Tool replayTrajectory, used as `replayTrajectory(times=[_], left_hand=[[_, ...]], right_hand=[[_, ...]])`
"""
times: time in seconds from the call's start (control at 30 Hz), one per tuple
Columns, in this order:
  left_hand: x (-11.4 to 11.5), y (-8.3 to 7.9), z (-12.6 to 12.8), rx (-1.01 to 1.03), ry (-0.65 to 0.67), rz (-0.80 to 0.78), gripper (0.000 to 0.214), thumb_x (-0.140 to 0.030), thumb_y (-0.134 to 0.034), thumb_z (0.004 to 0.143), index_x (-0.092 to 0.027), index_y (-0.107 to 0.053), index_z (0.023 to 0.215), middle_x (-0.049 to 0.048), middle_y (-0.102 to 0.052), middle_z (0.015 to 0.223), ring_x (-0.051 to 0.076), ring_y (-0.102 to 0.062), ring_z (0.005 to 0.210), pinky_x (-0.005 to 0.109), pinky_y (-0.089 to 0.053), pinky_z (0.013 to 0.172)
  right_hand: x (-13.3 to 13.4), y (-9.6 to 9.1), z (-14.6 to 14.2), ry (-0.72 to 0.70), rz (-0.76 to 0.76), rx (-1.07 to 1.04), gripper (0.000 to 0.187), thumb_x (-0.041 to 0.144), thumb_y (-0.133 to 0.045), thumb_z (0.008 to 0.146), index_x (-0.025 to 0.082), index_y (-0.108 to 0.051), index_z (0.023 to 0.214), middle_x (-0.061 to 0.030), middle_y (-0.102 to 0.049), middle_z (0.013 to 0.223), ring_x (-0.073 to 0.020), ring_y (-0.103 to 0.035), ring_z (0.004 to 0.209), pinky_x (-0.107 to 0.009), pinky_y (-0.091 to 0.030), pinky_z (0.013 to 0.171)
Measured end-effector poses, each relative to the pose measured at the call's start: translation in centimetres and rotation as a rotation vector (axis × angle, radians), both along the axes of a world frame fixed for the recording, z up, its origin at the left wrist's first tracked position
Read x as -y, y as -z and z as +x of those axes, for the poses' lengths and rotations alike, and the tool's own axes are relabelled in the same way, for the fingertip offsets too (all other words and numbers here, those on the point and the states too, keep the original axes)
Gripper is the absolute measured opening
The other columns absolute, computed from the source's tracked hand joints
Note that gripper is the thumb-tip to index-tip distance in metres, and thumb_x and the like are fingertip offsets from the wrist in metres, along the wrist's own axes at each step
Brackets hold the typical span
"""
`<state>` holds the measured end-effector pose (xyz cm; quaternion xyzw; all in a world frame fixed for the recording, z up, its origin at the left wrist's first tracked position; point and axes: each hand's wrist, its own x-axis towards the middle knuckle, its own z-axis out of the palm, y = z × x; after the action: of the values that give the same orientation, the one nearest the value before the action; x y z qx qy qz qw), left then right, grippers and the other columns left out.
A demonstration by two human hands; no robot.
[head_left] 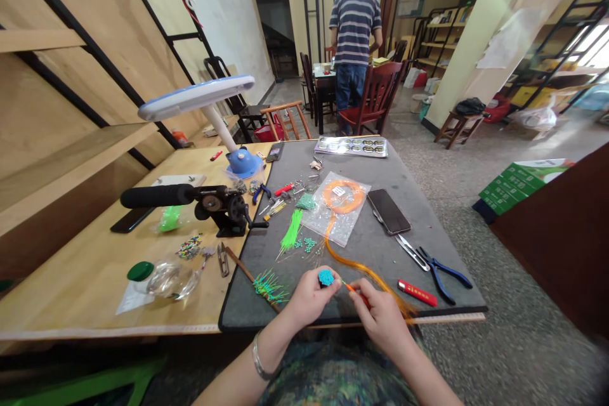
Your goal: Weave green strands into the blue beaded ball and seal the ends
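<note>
My left hand (311, 295) is closed around a small round piece covered in turquoise beads (326, 277), near the mat's front edge. In my right hand (378, 311) is a thin tool with an orange handle (352, 288), its tip pointing at the beaded piece. A bundle of orange thread (361, 274) runs from a clear plastic bag (335, 212) down past my right hand. Loose turquoise beads (309, 244) and bright green strands (291, 231) lie ahead of my hands. Left of my left hand is a stick with green threads (269, 285) on it.
At right lie a red lighter (417, 292), blue pliers (443, 273), snips (412, 252) and a phone (389, 210). A hand-cranked winder (228, 209), a lidded jar (166, 279) and a lamp (242, 162) stand left. A person (356, 32) stands at a far table.
</note>
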<state>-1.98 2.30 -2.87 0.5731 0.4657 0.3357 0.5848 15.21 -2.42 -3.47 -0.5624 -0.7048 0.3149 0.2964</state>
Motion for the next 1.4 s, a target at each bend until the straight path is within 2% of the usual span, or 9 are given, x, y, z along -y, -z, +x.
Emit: replayTrajectory(times=[0.2,0.3,0.43,0.53,0.67,0.77,0.93,1.1,1.4], left_hand=[[-0.1,0.1,0.1,0.000,-0.004,-0.003,0.028,-0.042,-0.067,0.073,-0.014,-0.063,0.070,-0.0036,-0.049,0.052,0.010,-0.042,0.050,0.022,-0.033,0.050],[0.1,-0.1,0.2,0.010,0.008,-0.044,0.027,-0.041,-0.066,0.074,-0.014,-0.061,0.073,-0.0053,-0.046,0.051,0.009,-0.039,0.047,0.021,-0.031,0.048],[0.7,-0.8,0.5,0.051,0.005,-0.065,0.021,-0.036,-0.063,0.077,-0.015,-0.059,0.075,-0.0054,-0.048,0.050,0.008,-0.040,0.047,0.020,-0.033,0.050],[1.1,-1.1,0.7,0.090,-0.008,-0.102,0.016,-0.030,-0.062,0.077,-0.015,-0.059,0.074,-0.0052,-0.049,0.049,0.008,-0.042,0.046,0.020,-0.033,0.050],[1.1,-1.7,1.3,0.160,0.022,-0.087,0.011,-0.024,-0.063,0.071,-0.014,-0.058,0.071,-0.0013,-0.058,0.066,0.006,-0.046,0.045,0.020,-0.036,0.048],[1.0,-2.5,1.6,0.107,0.041,-0.045,0.009,-0.018,-0.062,0.068,-0.015,-0.059,0.076,-0.0008,-0.061,0.069,0.007,-0.048,0.045,0.020,-0.038,0.046],[1.3,-4.5,1.6,-0.082,0.153,0.239,0.020,-0.012,-0.065,0.067,-0.016,-0.069,0.086,0.0062,-0.071,0.086,0.018,-0.064,0.080,0.026,-0.048,0.074],[1.6,-5.9,1.4,-0.216,0.333,0.434,0.014,-0.021,-0.065,0.074,-0.018,-0.072,0.085,0.0057,-0.073,0.083,0.018,-0.064,0.076,0.026,-0.046,0.073],[1.9,-5.8,1.2,-0.236,0.332,0.401,0.011,-0.022,-0.063,0.075,-0.017,-0.070,0.081,0.0046,-0.070,0.076,0.016,-0.060,0.067,0.024,-0.045,0.066]], right_hand=[[0.1,0.2,0.3,-0.015,-0.049,-0.110,0.022,0.034,-0.040,0.092,0.020,-0.057,0.090,0.0021,-0.054,0.060,-0.0137,-0.051,0.054,-0.023,-0.034,0.055],[0.2,0.6,0.0,0.014,-0.184,-0.330,0.025,0.040,-0.041,0.090,0.019,-0.054,0.089,0.0050,-0.048,0.052,-0.0113,-0.043,0.046,-0.022,-0.032,0.050],[0.4,0.5,-0.4,0.066,-0.430,-0.662,0.033,0.053,-0.045,0.084,0.020,-0.048,0.086,0.0097,-0.042,0.046,-0.0066,-0.026,0.036,-0.019,-0.022,0.040],[0.6,0.1,-0.3,0.066,-0.507,-0.738,0.038,0.058,-0.048,0.080,0.020,-0.046,0.086,0.0111,-0.040,0.045,-0.0052,-0.021,0.034,-0.018,-0.017,0.038],[1.1,-0.5,0.5,0.037,-0.370,-0.559,0.033,0.051,-0.045,0.086,0.018,-0.051,0.085,0.0091,-0.043,0.047,-0.0074,-0.033,0.041,-0.019,-0.026,0.044],[1.5,-1.3,1.3,0.021,-0.261,-0.345,0.027,0.042,-0.042,0.090,0.018,-0.054,0.085,0.0076,-0.046,0.049,-0.0097,-0.041,0.047,-0.021,-0.030,0.049],[2.3,-2.9,2.2,0.010,-0.131,-0.112,0.023,0.034,-0.042,0.091,0.019,-0.056,0.084,0.0059,-0.050,0.054,-0.0113,-0.046,0.051,-0.021,-0.029,0.051],[3.1,-4.7,2.9,-0.028,-0.101,-0.066,0.021,0.030,-0.043,0.090,0.020,-0.058,0.081,0.0046,-0.055,0.060,-0.0114,-0.049,0.056,-0.020,-0.030,0.053],[3.5,-5.6,3.4,-0.048,-0.167,-0.108,0.019,0.028,-0.046,0.088,0.019,-0.057,0.076,0.0056,-0.051,0.057,-0.0108,-0.045,0.055,-0.019,-0.029,0.051]])
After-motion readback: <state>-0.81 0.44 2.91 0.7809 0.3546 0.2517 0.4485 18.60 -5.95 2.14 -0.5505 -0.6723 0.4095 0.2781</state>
